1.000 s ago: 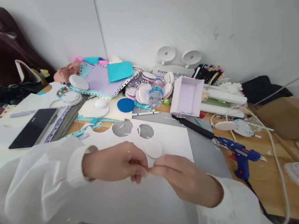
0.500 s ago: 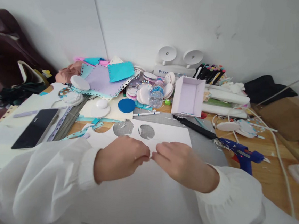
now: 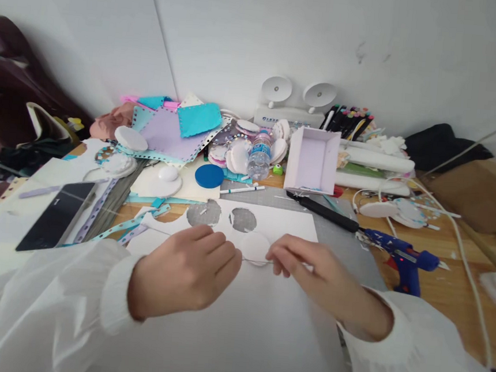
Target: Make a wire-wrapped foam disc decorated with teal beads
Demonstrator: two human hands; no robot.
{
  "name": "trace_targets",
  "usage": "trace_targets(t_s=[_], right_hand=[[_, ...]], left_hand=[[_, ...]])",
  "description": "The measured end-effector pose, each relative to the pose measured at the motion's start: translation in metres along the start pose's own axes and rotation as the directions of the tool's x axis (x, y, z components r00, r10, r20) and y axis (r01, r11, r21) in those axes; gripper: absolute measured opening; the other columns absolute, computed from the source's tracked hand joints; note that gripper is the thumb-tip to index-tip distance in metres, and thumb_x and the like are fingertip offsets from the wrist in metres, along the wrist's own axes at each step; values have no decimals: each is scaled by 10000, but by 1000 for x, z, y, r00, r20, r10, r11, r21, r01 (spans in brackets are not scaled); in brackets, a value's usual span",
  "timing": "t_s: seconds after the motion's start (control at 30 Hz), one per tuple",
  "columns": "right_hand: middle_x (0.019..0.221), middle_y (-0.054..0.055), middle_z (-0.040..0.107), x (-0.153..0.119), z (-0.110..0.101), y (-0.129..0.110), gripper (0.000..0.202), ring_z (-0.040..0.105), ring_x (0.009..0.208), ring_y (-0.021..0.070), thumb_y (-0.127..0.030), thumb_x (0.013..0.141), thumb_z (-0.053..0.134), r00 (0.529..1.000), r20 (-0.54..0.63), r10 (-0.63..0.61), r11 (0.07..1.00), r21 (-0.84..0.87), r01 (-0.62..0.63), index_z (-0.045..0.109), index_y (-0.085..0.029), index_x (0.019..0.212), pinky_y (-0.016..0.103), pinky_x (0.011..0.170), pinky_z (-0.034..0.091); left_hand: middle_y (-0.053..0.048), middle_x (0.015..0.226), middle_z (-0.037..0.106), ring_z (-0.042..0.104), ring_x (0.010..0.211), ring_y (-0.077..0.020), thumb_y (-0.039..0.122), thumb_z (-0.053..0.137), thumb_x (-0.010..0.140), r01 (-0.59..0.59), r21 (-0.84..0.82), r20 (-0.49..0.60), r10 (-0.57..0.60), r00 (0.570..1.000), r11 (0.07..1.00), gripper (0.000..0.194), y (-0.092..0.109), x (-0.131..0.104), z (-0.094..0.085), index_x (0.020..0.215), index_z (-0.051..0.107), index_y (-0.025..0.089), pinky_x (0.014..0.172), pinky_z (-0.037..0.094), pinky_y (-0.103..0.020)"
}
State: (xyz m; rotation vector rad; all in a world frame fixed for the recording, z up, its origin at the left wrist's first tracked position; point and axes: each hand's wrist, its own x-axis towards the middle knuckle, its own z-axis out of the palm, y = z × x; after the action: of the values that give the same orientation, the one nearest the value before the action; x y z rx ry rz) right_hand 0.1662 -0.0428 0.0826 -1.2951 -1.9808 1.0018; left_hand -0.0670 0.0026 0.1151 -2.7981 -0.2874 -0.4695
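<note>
A thin dark thread [image 3: 253,261] runs nearly level between my two hands. My left hand [image 3: 189,266] is a closed fist at its left end, the fingertips turned out of sight. At the other end, my right hand [image 3: 310,268] pinches the thread between thumb and fingers. Just behind the thread, a round white disc [image 3: 255,247] lies on the large white sheet [image 3: 288,227]. That sheet has round holes cut near its far edge, with the grey cutting mat showing through. Both hands hover over the sheet.
To the right lie a blue glue gun [image 3: 406,258] and a black-handled cutter [image 3: 328,212]. A water bottle [image 3: 260,157], a pale open box [image 3: 312,162] and a blue disc [image 3: 209,175] stand farther back. A phone [image 3: 56,215] rests at left; a cable [image 3: 463,257] crosses the right side.
My hands have moved apart from their near-touching position, left hand leftward and right hand rightward. The thread and the white disc between them now show.
</note>
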Motion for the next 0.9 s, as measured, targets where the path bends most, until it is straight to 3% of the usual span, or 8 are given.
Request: trace_targets(t_s=[0.13, 0.33, 0.5, 0.6, 0.63, 0.7, 0.8, 0.9], right_hand=[[712, 13, 578, 16, -3, -1, 365, 451, 534, 73, -502, 883, 496, 842, 481, 245, 755, 450, -476, 594, -151, 882, 193, 438, 300], [582, -65, 427, 20, 0, 0, 309, 331, 512, 52, -440, 743, 703, 789, 560, 253, 680, 477, -557, 579, -158, 773, 194, 456, 244], [646, -34, 513, 11, 11, -3, 215, 441, 565, 74, -342, 813, 640, 952, 263, 159, 956, 199, -215, 567, -163, 718, 204, 509, 356], [664, -6, 534, 3, 11, -7, 193, 481, 579, 94, -180, 898, 500, 957, 70, -282, 891, -352, 288, 593, -159, 730, 225, 497, 364], [670, 9, 549, 0, 9, -9, 223, 491, 582, 105, -132, 907, 458, 882, 91, -462, 730, -526, 436, 612, -152, 748, 240, 484, 359], [688, 38, 584, -3, 4, -12, 243, 509, 592, 126, -87, 896, 441, 682, 198, -704, 372, -715, 592, 646, -134, 775, 269, 462, 353], [720, 44, 622, -6, -4, -15, 134, 526, 606, 130, -88, 825, 576, 468, 260, -845, 112, -769, 630, 661, -139, 736, 282, 453, 353], [688, 14, 636, -7, -3, -12, 133, 529, 580, 119, -111, 846, 563, 506, 194, -841, 212, -741, 637, 656, -170, 772, 274, 474, 371]], left_hand=[[-85, 821, 681, 626, 754, -197, 124, 444, 900, -171, 169, -76, 185, 980, 971, 205, 4, 2, 8, 882, 645, 93, 618, 482, -324], [-89, 805, 680, 622, 740, -192, 121, 437, 895, -222, 136, -135, 240, 961, 965, 217, 2, 2, 13, 845, 646, 97, 637, 491, -333], [-59, 685, 646, 578, 606, -166, 92, 431, 889, -126, 7, -146, 126, 981, 992, 220, 7, -2, 14, 821, 641, 87, 546, 453, -311], [-34, 648, 637, 565, 578, -151, 116, 414, 905, 160, -304, 52, -151, 987, 939, 256, 9, 0, 12, 777, 635, 126, 518, 422, -283], [-26, 653, 647, 573, 585, -141, 145, 421, 910, 317, -461, 191, -256, 947, 829, 250, 9, 1, 11, 775, 631, 139, 523, 425, -263], [-12, 663, 665, 587, 583, -113, 242, 471, 907, 624, -694, 557, -280, 782, 358, 220, 6, 4, 9, 772, 619, 152, 524, 435, -217], [-9, 637, 657, 577, 535, -85, 360, 556, 857, 763, -550, 787, 96, 609, -339, 253, -1, 5, 6, 746, 613, 140, 478, 412, -175], [-11, 662, 673, 591, 558, -84, 359, 588, 836, 773, -503, 793, 149, 591, -386, 238, -5, 2, 0, 743, 633, 144, 486, 412, -167]])
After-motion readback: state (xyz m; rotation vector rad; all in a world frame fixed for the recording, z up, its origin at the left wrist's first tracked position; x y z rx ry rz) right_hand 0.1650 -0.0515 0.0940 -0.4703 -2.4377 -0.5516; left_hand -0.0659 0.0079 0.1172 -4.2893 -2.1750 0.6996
